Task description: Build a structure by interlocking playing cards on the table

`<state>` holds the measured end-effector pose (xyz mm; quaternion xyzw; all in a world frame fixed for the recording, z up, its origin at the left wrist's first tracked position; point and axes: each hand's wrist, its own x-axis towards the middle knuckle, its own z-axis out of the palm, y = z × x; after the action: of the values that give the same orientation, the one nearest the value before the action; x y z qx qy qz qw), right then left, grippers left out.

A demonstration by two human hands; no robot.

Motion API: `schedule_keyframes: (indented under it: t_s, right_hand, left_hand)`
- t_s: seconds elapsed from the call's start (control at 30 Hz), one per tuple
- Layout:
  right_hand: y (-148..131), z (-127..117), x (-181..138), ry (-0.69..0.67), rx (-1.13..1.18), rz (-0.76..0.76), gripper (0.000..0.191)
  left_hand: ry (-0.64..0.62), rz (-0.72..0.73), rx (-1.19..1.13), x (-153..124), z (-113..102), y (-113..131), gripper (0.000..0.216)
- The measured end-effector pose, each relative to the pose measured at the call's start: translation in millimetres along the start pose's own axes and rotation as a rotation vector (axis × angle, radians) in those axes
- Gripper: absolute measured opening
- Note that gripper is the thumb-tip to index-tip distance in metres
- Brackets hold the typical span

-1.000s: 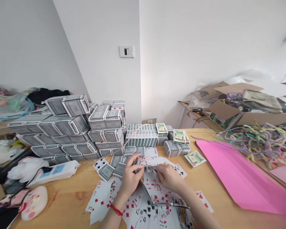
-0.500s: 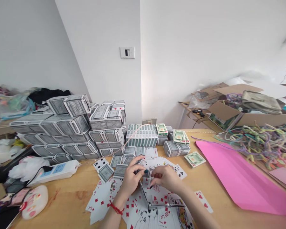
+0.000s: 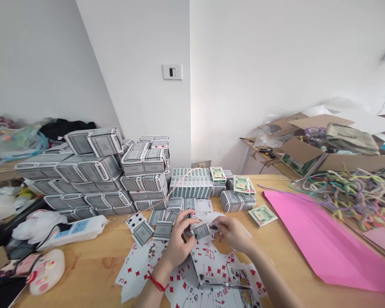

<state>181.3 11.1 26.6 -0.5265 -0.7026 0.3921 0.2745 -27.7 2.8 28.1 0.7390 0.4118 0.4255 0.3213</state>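
My left hand [image 3: 179,239] and my right hand [image 3: 233,233] meet over the wooden table [image 3: 93,261], both pinching one face-down playing card [image 3: 201,231] between them. My left wrist wears a red string. Beneath the hands lies a wide spread of face-up playing cards [image 3: 208,269] with red and black pips. A few face-down cards [image 3: 144,231] lie just left of my left hand.
Stacked grey card boxes [image 3: 93,171] fill the back left, with a green-backed row of decks [image 3: 191,186] and loose decks [image 3: 262,214] behind the hands. A pink sheet [image 3: 324,244] lies right, near coloured cords [image 3: 349,188] and cardboard boxes [image 3: 327,149]. A white device [image 3: 73,231] sits left.
Both hands moved slightly away from me and now hold a single face-down card up between them. More of the face-up spread shows below.
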Motion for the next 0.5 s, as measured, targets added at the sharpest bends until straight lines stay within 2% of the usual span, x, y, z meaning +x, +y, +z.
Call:
schedule_keyframes:
  t_s: [0.1,0.2,0.27,0.43,0.5]
  right_hand:
    - [4.8,-3.5,2.0,0.033,0.117,-0.015,0.021]
    - [1.1,-6.0,1.3,0.06,0.164,-0.05,0.022]
    - [-4.4,-7.6,-0.3,0.082,0.136,-0.074,0.023]
    - [-23.7,-10.7,-6.7,0.186,-0.008,-0.174,0.024]
    - [-34.4,-10.9,-10.5,0.203,-0.06,-0.231,0.023]
  left_hand:
    - [-0.048,0.04,0.112,1.0,1.2,7.7,0.05]
    - [-0.104,0.049,0.224,5.0,2.5,16.2,0.052]
    - [-0.117,0.043,0.264,8.1,2.0,19.9,0.045]
    - [-0.126,0.065,0.249,12.4,-7.0,21.7,0.008]
    - [-0.141,0.11,0.206,12.6,-12.3,25.3,0.006]
